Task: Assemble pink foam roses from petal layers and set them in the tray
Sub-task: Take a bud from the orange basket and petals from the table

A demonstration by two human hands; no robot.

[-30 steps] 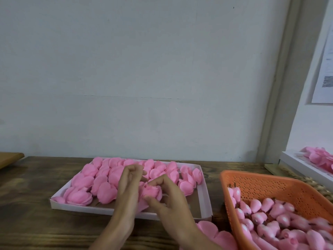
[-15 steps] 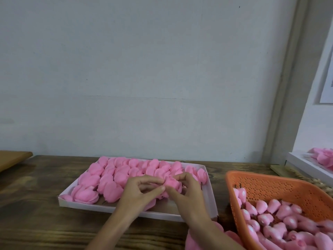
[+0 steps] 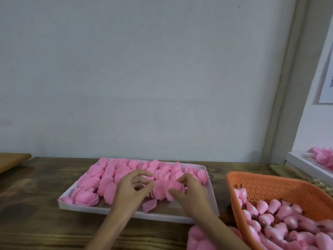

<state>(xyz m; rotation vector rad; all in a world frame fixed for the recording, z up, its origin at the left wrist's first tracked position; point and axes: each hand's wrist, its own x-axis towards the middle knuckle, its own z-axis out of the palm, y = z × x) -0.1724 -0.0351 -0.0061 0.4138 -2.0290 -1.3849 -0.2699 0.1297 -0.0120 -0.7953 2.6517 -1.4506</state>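
- The rose (image 3: 164, 191) is low over the tray (image 3: 67, 204), toward its front right, between both hands and just in front of the rows of finished roses (image 3: 126, 170).
- The right hand (image 3: 191, 197) has hold of it: thumb against the near side, fingers curled over the far side.
- The left hand (image 3: 132, 189) is loosely spread with its tips at the rose's left edge. Motion blur hides whether they pinch a petal or only touch, so I cannot tell.
- Handling, as I judge it: the foam is very light and soft. It would dent under a hard pinch, and the layers could slip apart.
- It is best taken low at the base, where the layers meet, with a gentle hold — not by the outer petal edges.
- A loose petal (image 3: 149, 205) lies on the tray floor just in front of the rose, so it could end up trapped beneath.
- The neighbouring roses stand close — a careless set-down may push or flatten them.
- Right of the tray an orange basket (image 3: 270, 184) holds buds (image 3: 273, 207).
- A petal pile (image 3: 198, 239) lies on the desk (image 3: 36, 222) beside the right forearm.
- A second tray (image 3: 306, 167) with pink pieces sits at the far right, well apart.
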